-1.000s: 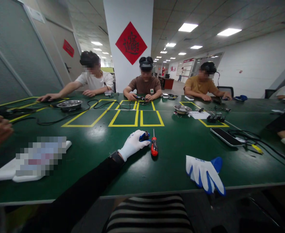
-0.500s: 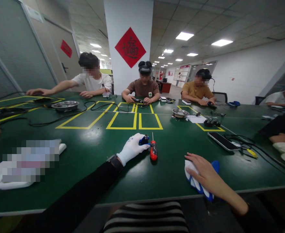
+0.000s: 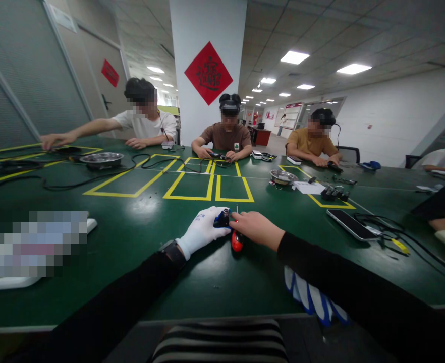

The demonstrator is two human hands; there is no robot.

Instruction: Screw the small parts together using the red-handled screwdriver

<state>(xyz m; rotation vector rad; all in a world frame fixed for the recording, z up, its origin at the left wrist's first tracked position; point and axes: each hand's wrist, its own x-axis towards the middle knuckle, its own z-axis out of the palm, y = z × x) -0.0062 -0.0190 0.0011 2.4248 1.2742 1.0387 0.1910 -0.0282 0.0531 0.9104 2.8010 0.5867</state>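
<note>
My left hand [image 3: 205,231] wears a white glove with blue on the fingers and is closed round a small black part [image 3: 223,218] just above the table. My right hand [image 3: 258,228] is bare, its fingers drawn together at the right side of that part. Its fingertips are partly hidden, and whatever they pinch does not show. Below the right hand lies a screwdriver [image 3: 237,243] with a red and black handle, its shaft pointing away from me. Near the table's front edge, partly under my right sleeve, lies a white and blue glove [image 3: 309,295].
A phone [image 3: 351,224] and black cables [image 3: 387,234] lie to the right. Metal bowls [image 3: 283,176] [image 3: 101,160] stand further back. Yellow tape rectangles [image 3: 190,197] mark the green table [image 3: 131,237]. Several people sit around it. A blurred flat object lies on the left.
My right hand has left the loose glove and moved left and forward to the black part and screwdriver. My left hand still holds the part in nearly the same place.
</note>
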